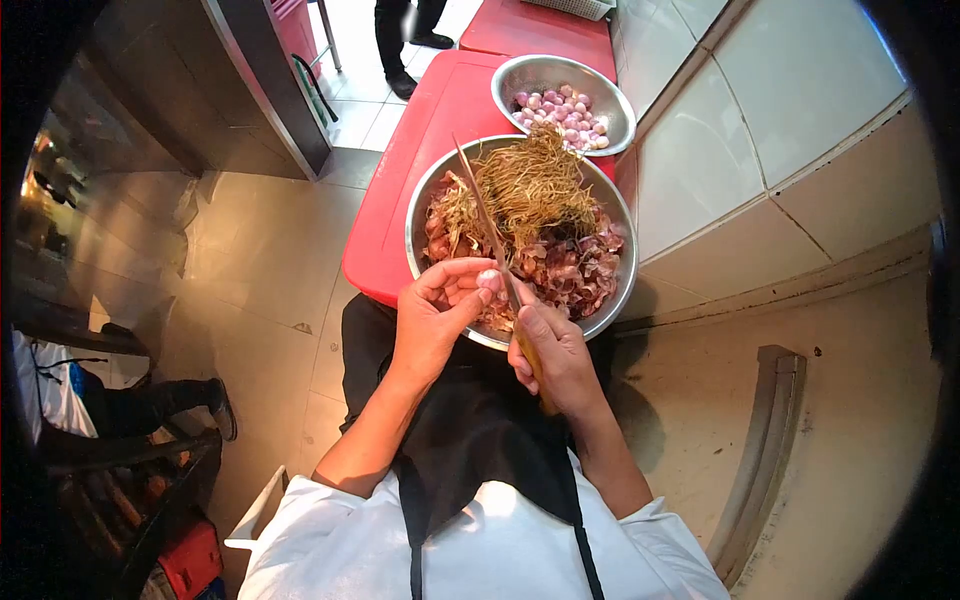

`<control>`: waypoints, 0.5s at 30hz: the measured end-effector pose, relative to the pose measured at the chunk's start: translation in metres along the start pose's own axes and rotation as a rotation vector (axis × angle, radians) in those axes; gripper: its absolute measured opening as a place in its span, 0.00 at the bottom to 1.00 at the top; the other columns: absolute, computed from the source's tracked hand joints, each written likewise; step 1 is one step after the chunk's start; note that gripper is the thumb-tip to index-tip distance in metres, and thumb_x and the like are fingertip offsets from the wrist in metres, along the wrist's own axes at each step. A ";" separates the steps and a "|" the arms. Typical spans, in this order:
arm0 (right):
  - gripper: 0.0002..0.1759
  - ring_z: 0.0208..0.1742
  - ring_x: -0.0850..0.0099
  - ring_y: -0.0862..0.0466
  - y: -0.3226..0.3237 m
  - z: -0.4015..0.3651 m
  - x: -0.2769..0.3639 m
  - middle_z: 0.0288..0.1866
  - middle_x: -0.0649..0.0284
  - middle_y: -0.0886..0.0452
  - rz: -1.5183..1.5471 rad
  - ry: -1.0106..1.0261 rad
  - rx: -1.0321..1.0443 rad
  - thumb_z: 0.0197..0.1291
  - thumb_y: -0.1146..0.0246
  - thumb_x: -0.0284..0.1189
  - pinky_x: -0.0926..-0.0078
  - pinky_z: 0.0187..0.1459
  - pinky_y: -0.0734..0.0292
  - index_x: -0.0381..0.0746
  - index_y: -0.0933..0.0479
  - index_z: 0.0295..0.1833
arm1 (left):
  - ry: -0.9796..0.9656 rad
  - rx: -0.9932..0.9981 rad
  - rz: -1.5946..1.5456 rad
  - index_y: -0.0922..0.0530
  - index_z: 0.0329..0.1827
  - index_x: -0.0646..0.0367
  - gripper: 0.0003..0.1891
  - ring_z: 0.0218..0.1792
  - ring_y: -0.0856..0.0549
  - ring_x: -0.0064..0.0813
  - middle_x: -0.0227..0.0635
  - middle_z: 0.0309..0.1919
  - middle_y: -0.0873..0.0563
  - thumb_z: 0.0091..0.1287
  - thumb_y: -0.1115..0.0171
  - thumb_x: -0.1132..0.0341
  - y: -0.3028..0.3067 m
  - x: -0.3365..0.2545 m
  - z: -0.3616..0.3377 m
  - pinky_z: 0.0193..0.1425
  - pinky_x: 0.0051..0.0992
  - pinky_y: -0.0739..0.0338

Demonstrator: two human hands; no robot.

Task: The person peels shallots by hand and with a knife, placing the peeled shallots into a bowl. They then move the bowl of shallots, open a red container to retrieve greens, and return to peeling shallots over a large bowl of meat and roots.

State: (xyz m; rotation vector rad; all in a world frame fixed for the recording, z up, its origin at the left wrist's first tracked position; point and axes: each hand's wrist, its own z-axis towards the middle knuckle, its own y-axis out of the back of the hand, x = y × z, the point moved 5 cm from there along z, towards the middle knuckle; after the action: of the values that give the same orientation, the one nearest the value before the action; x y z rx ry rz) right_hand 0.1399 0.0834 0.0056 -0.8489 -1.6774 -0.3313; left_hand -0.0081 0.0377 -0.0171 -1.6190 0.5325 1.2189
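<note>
Pinched in the fingers of my left hand (440, 310) is a small peeled shallot (489, 281). My right hand (555, 355) grips the wooden handle of a long knife (489, 220), whose blade points up and away, close beside the shallot. Both hands are over the near rim of a large metal bowl (628, 270). In that bowl lie reddish-brown shallot skins (570, 270) and a clump of dry, stringy roots (535, 185). Behind it, a smaller metal bowl (622, 120) contains several peeled pink shallots (565, 110).
The bowls rest on a red plastic surface (390, 200). A white tiled wall (700, 160) runs close along the right. Another person's legs (395, 40) stand at the far end, and someone's leg and shoe (180, 405) show at left. A pale crate (575, 8) sits at the back.
</note>
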 end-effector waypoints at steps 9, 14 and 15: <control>0.32 0.17 0.84 0.33 -0.003 -0.002 -0.005 0.21 0.70 0.31 0.011 0.010 -0.009 0.81 0.52 0.48 0.87 0.18 0.37 0.40 0.40 0.80 | -0.021 -0.040 0.016 0.19 0.59 0.67 0.16 0.50 0.13 0.23 0.42 0.55 0.13 0.69 0.33 0.75 0.001 0.005 0.000 0.58 0.24 0.18; 0.32 0.15 0.84 0.35 0.006 0.000 -0.005 0.20 0.70 0.32 0.130 0.011 -0.061 0.81 0.53 0.48 0.86 0.17 0.37 0.42 0.40 0.80 | 0.096 -0.031 -0.090 0.20 0.61 0.67 0.17 0.46 0.12 0.24 0.44 0.54 0.12 0.70 0.34 0.74 0.002 0.003 0.002 0.55 0.22 0.17; 0.32 0.15 0.84 0.35 0.007 0.000 -0.005 0.20 0.70 0.32 0.136 0.019 -0.067 0.81 0.53 0.48 0.86 0.17 0.37 0.42 0.40 0.80 | 0.101 -0.025 -0.108 0.20 0.61 0.67 0.17 0.46 0.12 0.24 0.44 0.54 0.12 0.70 0.35 0.74 0.002 0.003 0.002 0.55 0.23 0.17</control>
State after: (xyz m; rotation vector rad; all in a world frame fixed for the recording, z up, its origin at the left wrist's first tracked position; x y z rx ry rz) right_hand 0.1450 0.0870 -0.0003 -1.0011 -1.5893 -0.3027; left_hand -0.0093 0.0397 -0.0209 -1.7153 0.4881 1.0719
